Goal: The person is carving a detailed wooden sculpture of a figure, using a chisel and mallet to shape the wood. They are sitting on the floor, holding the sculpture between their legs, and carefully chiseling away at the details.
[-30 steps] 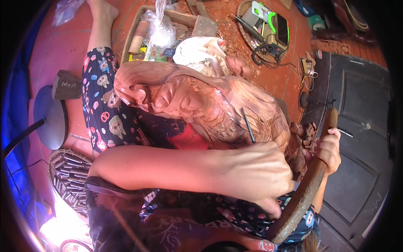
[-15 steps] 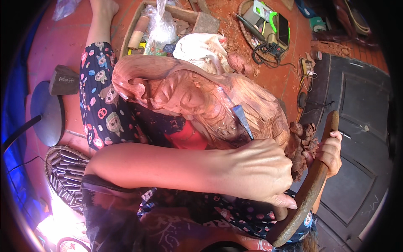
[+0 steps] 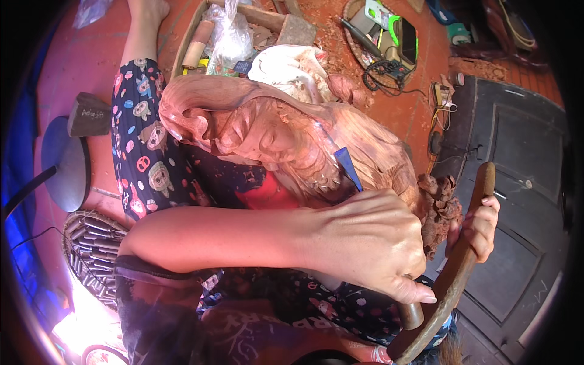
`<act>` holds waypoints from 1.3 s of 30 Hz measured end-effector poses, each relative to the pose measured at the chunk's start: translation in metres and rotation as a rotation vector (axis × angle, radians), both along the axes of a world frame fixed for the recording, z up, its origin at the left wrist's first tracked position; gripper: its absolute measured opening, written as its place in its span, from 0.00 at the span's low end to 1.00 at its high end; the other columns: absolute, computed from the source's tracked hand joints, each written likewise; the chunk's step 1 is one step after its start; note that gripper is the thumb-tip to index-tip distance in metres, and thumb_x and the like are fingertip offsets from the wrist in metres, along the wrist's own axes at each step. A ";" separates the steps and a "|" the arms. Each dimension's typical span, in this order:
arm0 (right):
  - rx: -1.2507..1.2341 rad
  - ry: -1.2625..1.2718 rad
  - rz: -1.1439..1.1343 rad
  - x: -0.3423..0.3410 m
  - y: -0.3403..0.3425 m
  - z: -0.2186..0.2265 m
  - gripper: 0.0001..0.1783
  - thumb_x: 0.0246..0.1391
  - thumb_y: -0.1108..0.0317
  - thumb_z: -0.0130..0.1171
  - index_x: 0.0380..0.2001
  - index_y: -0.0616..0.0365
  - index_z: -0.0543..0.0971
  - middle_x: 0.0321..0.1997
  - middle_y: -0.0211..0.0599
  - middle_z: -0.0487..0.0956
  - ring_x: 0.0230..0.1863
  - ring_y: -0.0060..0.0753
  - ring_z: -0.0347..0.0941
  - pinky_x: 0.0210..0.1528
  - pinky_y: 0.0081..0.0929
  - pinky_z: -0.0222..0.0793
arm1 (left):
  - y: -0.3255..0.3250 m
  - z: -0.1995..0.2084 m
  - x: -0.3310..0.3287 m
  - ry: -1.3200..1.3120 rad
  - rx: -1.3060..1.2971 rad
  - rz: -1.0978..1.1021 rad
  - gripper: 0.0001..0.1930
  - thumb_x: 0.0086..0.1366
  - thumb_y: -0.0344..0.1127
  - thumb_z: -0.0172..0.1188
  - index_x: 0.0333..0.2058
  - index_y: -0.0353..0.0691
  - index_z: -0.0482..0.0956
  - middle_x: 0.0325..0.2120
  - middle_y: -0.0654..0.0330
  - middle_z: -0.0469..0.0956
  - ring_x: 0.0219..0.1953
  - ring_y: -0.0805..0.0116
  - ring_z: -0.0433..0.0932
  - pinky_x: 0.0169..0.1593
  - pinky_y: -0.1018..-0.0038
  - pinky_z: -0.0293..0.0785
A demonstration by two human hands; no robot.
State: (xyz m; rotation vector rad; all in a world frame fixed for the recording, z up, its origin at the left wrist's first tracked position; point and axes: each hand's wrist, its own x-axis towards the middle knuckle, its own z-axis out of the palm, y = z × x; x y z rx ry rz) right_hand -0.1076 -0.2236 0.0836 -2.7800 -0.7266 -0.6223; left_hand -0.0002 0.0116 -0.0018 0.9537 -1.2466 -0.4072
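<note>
A reddish-brown wood carving [image 3: 371,137] of a draped figure lies on its side across my lap, its carved head to the left. My left hand [image 3: 380,246] is closed around a chisel, whose blue-grey blade [image 3: 345,165] points up and away onto the carving's chest folds. The round butt of the chisel handle [image 3: 412,316] sticks out below my thumb. In my right hand [image 3: 479,230], fingers wrapped round it, is a long curved wooden mallet [image 3: 447,283]. Its lower part lies right beside the handle butt; I cannot tell whether they touch.
A wicker basket of metal chisels [image 3: 94,246] stands at the left, below a round black lamp base [image 3: 66,164]. Beyond the carving are a wooden box [image 3: 190,42] and a white cloth [image 3: 289,68]. Upper right holds a tray with a phone [image 3: 409,41]; a dark panelled door [image 3: 511,201] lies right.
The chisel and my left hand have shifted slightly, with more of the handle butt showing. The mallet and my right hand have moved a little downward.
</note>
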 end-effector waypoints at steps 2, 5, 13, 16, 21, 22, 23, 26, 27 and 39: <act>-0.052 -0.070 -0.031 -0.002 -0.005 0.000 0.17 0.44 0.78 0.65 0.29 0.52 0.65 0.23 0.29 0.68 0.25 0.31 0.64 0.42 0.47 0.64 | -0.001 -0.001 0.000 0.002 -0.012 0.000 0.27 0.59 0.52 0.60 0.09 0.40 0.67 0.06 0.57 0.63 0.09 0.55 0.66 0.14 0.64 0.56; -0.051 -0.163 -0.039 -0.002 -0.013 -0.007 0.17 0.45 0.81 0.61 0.31 0.53 0.64 0.24 0.32 0.68 0.25 0.32 0.64 0.41 0.47 0.64 | -0.001 -0.004 -0.001 0.002 -0.006 0.017 0.27 0.59 0.52 0.61 0.09 0.40 0.67 0.07 0.58 0.63 0.09 0.55 0.66 0.14 0.64 0.55; -0.060 -0.087 -0.020 -0.018 -0.039 -0.004 0.20 0.48 0.86 0.55 0.39 0.53 0.62 0.31 0.36 0.69 0.32 0.34 0.66 0.48 0.50 0.66 | 0.000 -0.004 0.001 -0.018 0.037 -0.008 0.27 0.59 0.52 0.61 0.09 0.41 0.67 0.07 0.59 0.64 0.10 0.57 0.66 0.14 0.64 0.54; -0.046 -0.143 -0.023 -0.017 -0.044 -0.013 0.19 0.48 0.86 0.54 0.38 0.54 0.62 0.30 0.35 0.69 0.31 0.34 0.65 0.47 0.50 0.66 | -0.001 -0.005 0.001 -0.020 0.023 0.012 0.27 0.59 0.52 0.61 0.10 0.41 0.67 0.08 0.59 0.64 0.10 0.56 0.66 0.14 0.64 0.54; 0.004 -0.188 -0.004 -0.014 -0.044 -0.015 0.19 0.43 0.87 0.56 0.35 0.55 0.64 0.26 0.35 0.68 0.26 0.34 0.64 0.39 0.46 0.66 | -0.001 -0.005 0.003 -0.025 0.040 0.018 0.25 0.58 0.51 0.62 0.10 0.41 0.67 0.08 0.60 0.65 0.10 0.56 0.67 0.14 0.63 0.55; 0.031 -0.244 0.005 -0.011 -0.041 -0.018 0.20 0.40 0.87 0.57 0.35 0.56 0.64 0.25 0.35 0.68 0.25 0.34 0.63 0.37 0.44 0.65 | -0.001 -0.004 0.004 -0.037 0.047 0.019 0.25 0.58 0.51 0.62 0.11 0.42 0.68 0.09 0.60 0.65 0.10 0.56 0.67 0.14 0.63 0.55; -0.133 -0.175 -0.111 -0.008 -0.036 -0.014 0.21 0.41 0.87 0.55 0.36 0.55 0.63 0.26 0.35 0.69 0.26 0.33 0.64 0.38 0.45 0.65 | 0.000 -0.003 0.005 -0.019 0.037 0.027 0.25 0.58 0.51 0.62 0.11 0.42 0.68 0.09 0.60 0.65 0.11 0.56 0.67 0.14 0.63 0.55; 0.033 -0.091 -0.053 -0.020 -0.047 -0.010 0.19 0.42 0.87 0.54 0.36 0.57 0.64 0.26 0.37 0.70 0.27 0.33 0.65 0.39 0.46 0.66 | 0.000 -0.003 0.007 0.000 0.015 0.045 0.24 0.58 0.50 0.63 0.11 0.42 0.68 0.09 0.60 0.66 0.11 0.56 0.68 0.15 0.63 0.56; 0.136 -0.134 0.028 -0.020 -0.047 -0.017 0.18 0.42 0.88 0.55 0.35 0.58 0.65 0.26 0.38 0.70 0.27 0.34 0.64 0.39 0.46 0.66 | -0.001 -0.004 0.006 -0.016 0.015 0.048 0.24 0.58 0.50 0.63 0.11 0.42 0.69 0.09 0.60 0.66 0.11 0.56 0.68 0.15 0.63 0.57; 0.085 -0.025 -0.109 -0.020 -0.041 -0.024 0.16 0.45 0.86 0.55 0.34 0.57 0.63 0.25 0.36 0.69 0.26 0.33 0.64 0.38 0.44 0.65 | -0.001 0.002 -0.002 -0.062 -0.027 0.015 0.23 0.58 0.51 0.61 0.13 0.41 0.71 0.10 0.60 0.67 0.14 0.58 0.72 0.16 0.64 0.63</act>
